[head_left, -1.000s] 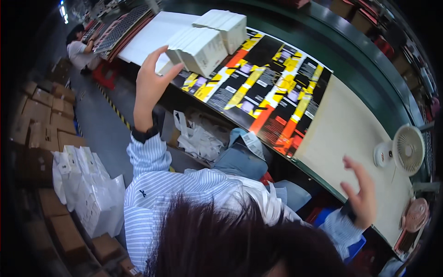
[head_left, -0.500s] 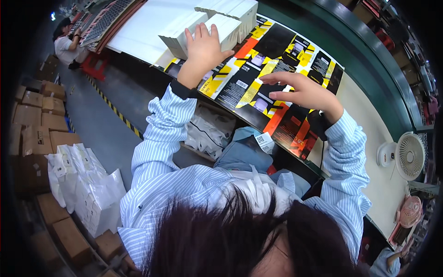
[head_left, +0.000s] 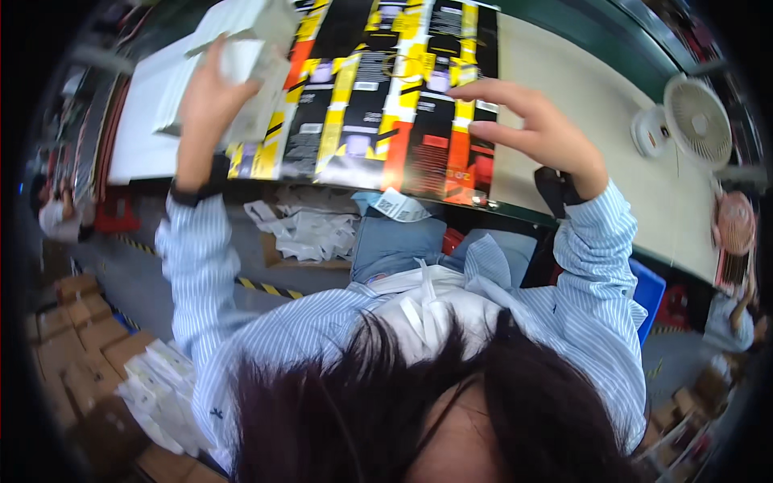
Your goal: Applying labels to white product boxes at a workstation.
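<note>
My left hand (head_left: 208,101) is over stacks of white flat pieces, like folded cartons or paper (head_left: 173,84), at the far left of the table. Its thumb and fingers are spread and slightly blurred; I see nothing gripped in it, and whether it touches the stack is hard to tell. Glossy printed sheets (head_left: 354,113) in black, yellow and orange, with pictures of a small purple device, cover the middle of the table. Above their right edge hovers my right hand (head_left: 539,133), thumb and fingers apart and holding nothing.
A white fan (head_left: 696,117) and a pink fan (head_left: 734,224) stand toward the right end of the pale table (head_left: 580,97). Below the table edge is a box of white bags (head_left: 310,233). Brown cartons (head_left: 76,346) and white bags (head_left: 165,386) are at lower left. Other people work at both sides.
The view has turned, so the table now runs more level. Both hands are still open, the left by the white stacks and the right over the printed sheets.
</note>
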Demonstrator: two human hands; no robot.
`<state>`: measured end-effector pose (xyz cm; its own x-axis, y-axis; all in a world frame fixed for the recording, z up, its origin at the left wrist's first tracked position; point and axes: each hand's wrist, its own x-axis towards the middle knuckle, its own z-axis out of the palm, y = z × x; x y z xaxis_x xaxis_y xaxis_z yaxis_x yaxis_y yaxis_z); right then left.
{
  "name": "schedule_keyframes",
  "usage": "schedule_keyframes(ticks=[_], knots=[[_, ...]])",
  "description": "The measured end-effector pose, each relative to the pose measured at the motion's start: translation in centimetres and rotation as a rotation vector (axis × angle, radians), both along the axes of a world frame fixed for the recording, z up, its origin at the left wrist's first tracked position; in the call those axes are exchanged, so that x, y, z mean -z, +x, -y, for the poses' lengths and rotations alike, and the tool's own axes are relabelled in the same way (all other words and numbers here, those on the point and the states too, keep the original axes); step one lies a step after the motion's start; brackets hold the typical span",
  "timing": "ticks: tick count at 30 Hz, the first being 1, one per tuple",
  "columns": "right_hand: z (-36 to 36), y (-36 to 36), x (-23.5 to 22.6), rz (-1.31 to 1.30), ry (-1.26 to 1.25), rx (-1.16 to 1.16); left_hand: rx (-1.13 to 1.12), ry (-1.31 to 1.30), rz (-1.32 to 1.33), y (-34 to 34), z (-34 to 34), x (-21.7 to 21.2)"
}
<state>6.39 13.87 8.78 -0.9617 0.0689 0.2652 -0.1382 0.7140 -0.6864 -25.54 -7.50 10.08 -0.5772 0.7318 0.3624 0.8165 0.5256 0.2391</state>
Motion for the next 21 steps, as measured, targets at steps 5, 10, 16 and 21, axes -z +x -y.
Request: schedule_keyframes(ticks=[5, 10, 16, 21], knots=[[-1.4, 6.9, -0.8, -0.132, 0.02, 0.422, 0.414, 0.474, 0.652, 10.7, 0.6, -3.2], [0.0, 10.8, -2.2, -0.423, -0.106, 0.753, 0.739, 0.841, 0.576, 21.8, -6.6, 2.3], [2.8, 11.9, -1.3, -0.342, -0.025, 0.837, 0.826, 0.827, 0.573, 30.2, -10.1, 11.0], [3.9, 11.5, -0.1, -0.15, 0.16, 0.88, 0.8, 0.814, 0.575, 31.2, -9.9, 13.6]])
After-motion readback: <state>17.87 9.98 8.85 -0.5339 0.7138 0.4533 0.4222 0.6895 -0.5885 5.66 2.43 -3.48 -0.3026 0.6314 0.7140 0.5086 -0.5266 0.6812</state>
